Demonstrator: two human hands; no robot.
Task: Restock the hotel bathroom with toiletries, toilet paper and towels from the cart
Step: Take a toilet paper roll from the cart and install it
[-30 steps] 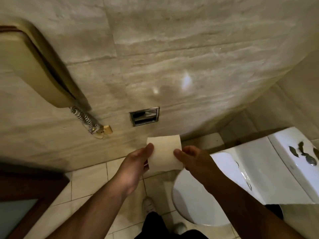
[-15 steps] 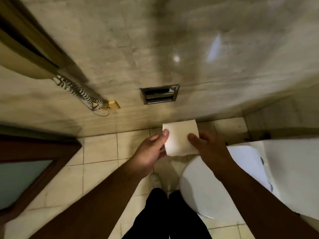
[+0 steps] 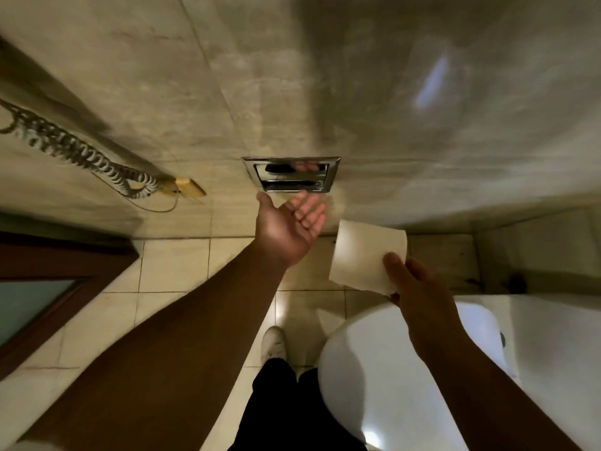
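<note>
Head view, left hand (image 3: 287, 227) released toilet roll (image 3: 364, 255), fingers (image 3: 309, 213) spread, right hand (image 3: 419, 288) alone pinches it

The fingers of my right hand (image 3: 422, 288) are mostly hidden behind the toilet paper roll (image 3: 364, 255); only the thumb shows plainly. The coiled cord (image 3: 81, 154) is blurred and leaves the left edge. The toilet (image 3: 374, 385) is cut off at right and bottom.

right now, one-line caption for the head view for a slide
Open left hand just below the chrome wall holder, right hand holding a toilet paper roll near the toilet.
</note>
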